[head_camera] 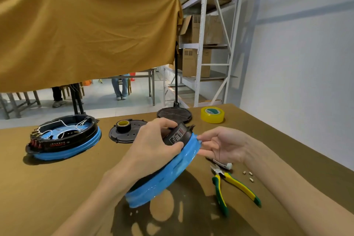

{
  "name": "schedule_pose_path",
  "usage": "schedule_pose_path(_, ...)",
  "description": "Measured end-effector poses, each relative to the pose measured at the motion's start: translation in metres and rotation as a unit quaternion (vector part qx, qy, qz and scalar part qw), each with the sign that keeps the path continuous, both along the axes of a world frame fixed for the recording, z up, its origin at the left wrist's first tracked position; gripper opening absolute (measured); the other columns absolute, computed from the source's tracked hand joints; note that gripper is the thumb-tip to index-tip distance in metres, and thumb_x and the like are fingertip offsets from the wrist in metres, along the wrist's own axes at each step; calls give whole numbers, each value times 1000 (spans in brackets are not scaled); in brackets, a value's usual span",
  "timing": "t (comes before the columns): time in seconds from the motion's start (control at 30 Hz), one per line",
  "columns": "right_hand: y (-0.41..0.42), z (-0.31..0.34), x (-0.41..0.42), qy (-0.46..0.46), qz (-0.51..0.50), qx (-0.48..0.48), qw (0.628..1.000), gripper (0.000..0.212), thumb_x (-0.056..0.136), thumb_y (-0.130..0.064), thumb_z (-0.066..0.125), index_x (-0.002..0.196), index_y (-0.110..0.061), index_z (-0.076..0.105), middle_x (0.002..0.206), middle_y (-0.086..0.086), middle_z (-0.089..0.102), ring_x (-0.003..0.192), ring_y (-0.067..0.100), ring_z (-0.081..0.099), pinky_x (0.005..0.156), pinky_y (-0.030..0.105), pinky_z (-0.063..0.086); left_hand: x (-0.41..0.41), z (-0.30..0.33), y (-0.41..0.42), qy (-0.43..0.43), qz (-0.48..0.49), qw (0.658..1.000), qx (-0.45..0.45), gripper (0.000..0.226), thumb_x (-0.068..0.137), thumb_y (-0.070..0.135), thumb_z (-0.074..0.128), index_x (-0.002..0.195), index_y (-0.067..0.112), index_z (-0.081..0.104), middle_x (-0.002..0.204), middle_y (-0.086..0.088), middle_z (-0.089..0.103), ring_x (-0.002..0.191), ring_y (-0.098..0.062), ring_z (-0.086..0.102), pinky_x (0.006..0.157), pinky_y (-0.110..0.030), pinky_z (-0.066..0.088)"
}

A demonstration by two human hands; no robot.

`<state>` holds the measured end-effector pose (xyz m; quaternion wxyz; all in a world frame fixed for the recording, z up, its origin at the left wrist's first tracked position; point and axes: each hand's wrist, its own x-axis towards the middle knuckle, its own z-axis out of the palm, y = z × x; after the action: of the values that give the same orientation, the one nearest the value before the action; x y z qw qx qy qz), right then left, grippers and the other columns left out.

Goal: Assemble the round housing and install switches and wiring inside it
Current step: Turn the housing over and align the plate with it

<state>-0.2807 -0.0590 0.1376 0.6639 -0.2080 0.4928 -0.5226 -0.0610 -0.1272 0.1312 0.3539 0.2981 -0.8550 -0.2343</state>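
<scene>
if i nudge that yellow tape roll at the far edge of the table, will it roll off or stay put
The yellow tape roll lies flat on its side face on the table, so a nudge would probably slide it, not roll it. It looks like a hollow ring, likely light and easy to shift. Its glossy surface may be a little slippery to pinch.

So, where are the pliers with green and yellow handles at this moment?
In the head view, the pliers lie on the table at lower right, below the right hand, with small brass pieces beside them.
</scene>
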Motion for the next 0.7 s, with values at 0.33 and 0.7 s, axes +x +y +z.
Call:
schedule_pose_path(0.33,-16,57,46,-70,-36,-63,995,26,95,12,59,120,11,60,113,37,68,99,49,72,68,46,65,22,33,-7,-49,30,997,45,106,61,57,87,150,28,38,131,15,57,109,2,58,78,-8,46)
schedule_pose_path(0.7,-14,37,36,177,52,-54,981,30,101,-2,56,129,8,55,113,30,72,101,39,75,82,41,64,21,5,-27,33,68,947,311,36,91,-1,69,125,9,64,101,-8,76,83,-21,76,67,-36,63)
